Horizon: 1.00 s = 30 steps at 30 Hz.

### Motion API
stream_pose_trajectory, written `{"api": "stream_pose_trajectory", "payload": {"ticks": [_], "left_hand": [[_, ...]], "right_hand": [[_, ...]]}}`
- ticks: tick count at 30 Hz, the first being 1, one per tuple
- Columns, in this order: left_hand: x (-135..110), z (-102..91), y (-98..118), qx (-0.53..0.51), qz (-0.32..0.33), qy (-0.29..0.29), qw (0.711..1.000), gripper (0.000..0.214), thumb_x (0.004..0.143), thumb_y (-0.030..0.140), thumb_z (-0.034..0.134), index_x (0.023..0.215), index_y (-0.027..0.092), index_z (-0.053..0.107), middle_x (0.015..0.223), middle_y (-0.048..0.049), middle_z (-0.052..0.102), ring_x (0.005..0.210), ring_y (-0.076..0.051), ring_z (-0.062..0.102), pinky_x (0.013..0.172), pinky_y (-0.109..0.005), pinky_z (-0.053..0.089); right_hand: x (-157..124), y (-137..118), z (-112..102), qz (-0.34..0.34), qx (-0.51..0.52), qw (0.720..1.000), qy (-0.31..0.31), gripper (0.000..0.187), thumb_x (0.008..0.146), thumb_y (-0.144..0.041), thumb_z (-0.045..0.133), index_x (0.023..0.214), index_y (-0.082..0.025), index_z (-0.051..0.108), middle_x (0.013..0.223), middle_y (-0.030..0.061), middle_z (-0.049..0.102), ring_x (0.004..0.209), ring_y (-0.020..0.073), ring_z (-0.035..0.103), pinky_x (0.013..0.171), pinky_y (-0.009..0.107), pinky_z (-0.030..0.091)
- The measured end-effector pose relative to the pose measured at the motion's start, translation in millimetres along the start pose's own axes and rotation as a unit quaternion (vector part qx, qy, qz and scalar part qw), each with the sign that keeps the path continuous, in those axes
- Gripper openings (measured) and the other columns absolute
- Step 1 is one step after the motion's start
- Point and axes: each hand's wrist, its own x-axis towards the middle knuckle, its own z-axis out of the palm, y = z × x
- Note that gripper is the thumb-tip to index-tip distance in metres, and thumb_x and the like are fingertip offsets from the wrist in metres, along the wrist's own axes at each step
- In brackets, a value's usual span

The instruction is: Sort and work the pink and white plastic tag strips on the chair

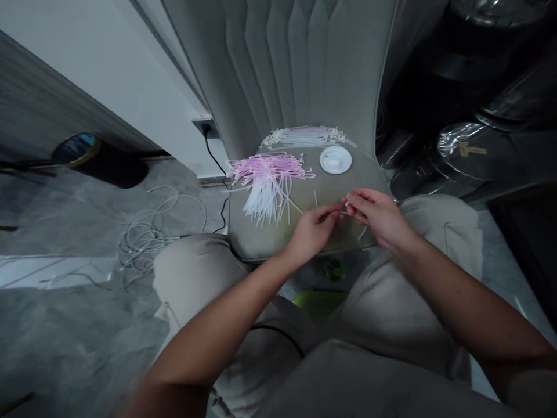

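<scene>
We look down past our two beige-trousered knees (187, 273) at our two bare hands, held close together over the seat. Our left hand (311, 232) has its fingers pinched, and a thin pale strip (335, 213) runs out from between them. Our right hand (378, 219) is just beside it, fingers bunched and curled inward. The two sets of fingertips nearly meet, and we cannot tell whether the right one grips the strip too.

On the grey upholstered chair seat (256, 241) in front of the hands lie two heaps of thin plastic strips, too many to count. The nearer heap (265, 183) is pink and white and fans out loosely, and the farther one (304, 137) lies in a neat row against the fluted chair back (278, 69). Beside them sits one round white disc (335, 159).

Left of the chair, one coil of white cable (148, 238) lies on the grey floor, and one black cord (211, 148) rises to one wall socket (204, 128). Farther left is one round gold-rimmed mirror (76, 150). To the right stand dark, plastic-wrapped round objects (467, 152), one with a tan tag (472, 150) too blurred to read.
</scene>
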Motion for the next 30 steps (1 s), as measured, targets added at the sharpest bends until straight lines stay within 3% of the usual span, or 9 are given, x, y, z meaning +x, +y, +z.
{"api": "stream_pose_trajectory", "payload": {"ticks": [6, 16, 25, 27, 30], "left_hand": [[3.3, -1.2, 0.3, -0.081, -0.065, 0.058, 0.993, 0.03, 0.082, 0.03, 0.062, 0.105, 0.014, 0.073, 0.092, -0.0059, 0.075, 0.071, -0.011, 0.062, 0.068, -0.025, 0.048], [-11.5, 1.8, -7.0, -0.058, -0.036, 0.003, 0.998, 0.028, 0.083, 0.031, 0.062, 0.101, 0.013, 0.073, 0.087, -0.0059, 0.074, 0.072, -0.012, 0.062, 0.075, -0.026, 0.049], [-12.0, 2.4, -13.4, 0.089, 0.044, -0.035, 0.994, 0.024, 0.088, 0.025, 0.055, 0.099, 0.016, 0.074, 0.094, -0.006, 0.076, 0.082, -0.015, 0.066, 0.079, -0.027, 0.05], [-11.8, 4.2, -13.2, 0.11, 0.055, -0.035, 0.992, 0.024, 0.088, 0.02, 0.054, 0.099, 0.016, 0.074, 0.097, -0.0057, 0.076, 0.086, -0.015, 0.067, 0.083, -0.027, 0.05], [-9.1, 5.9, -13.2, 0.062, 0.02, 0.003, 0.998, 0.024, 0.088, 0.021, 0.055, 0.103, 0.016, 0.073, 0.1, -0.007, 0.076, 0.09, -0.016, 0.068, 0.085, -0.029, 0.051]], "right_hand": [[2.7, 2.7, -1.7, -0.016, 0.002, 1.0, 0.008, 0.028, 0.077, -0.041, 0.072, 0.078, -0.013, 0.066, 0.059, -0.0037, 0.054, 0.041, 0.0024, 0.032, 0.04, 0.022, 0.017], [-2.2, -0.1, 0.6, 0.01, 0.068, 0.996, -0.058, 0.032, 0.072, -0.042, 0.078, 0.079, -0.012, 0.066, 0.055, -0.0039, 0.054, 0.039, 0.0013, 0.032, 0.04, 0.02, 0.018], [-5.4, 2.9, 3.4, 0.038, 0.084, 0.993, -0.075, 0.031, 0.073, -0.041, 0.078, 0.079, -0.012, 0.067, 0.057, -0.0037, 0.053, 0.041, 0.0018, 0.032, 0.041, 0.02, 0.018], [-6.1, 1.3, 3.9, 0.045, 0.086, 0.992, -0.079, 0.03, 0.073, -0.04, 0.078, 0.078, -0.013, 0.068, 0.056, -0.0037, 0.053, 0.04, 0.0021, 0.032, 0.041, 0.021, 0.017], [-6.0, -1.0, 4.4, 0.039, 0.084, 0.994, -0.057, 0.028, 0.071, -0.039, 0.079, 0.077, -0.014, 0.068, 0.061, -0.0023, 0.055, 0.043, 0.0031, 0.034, 0.042, 0.022, 0.019]]}}
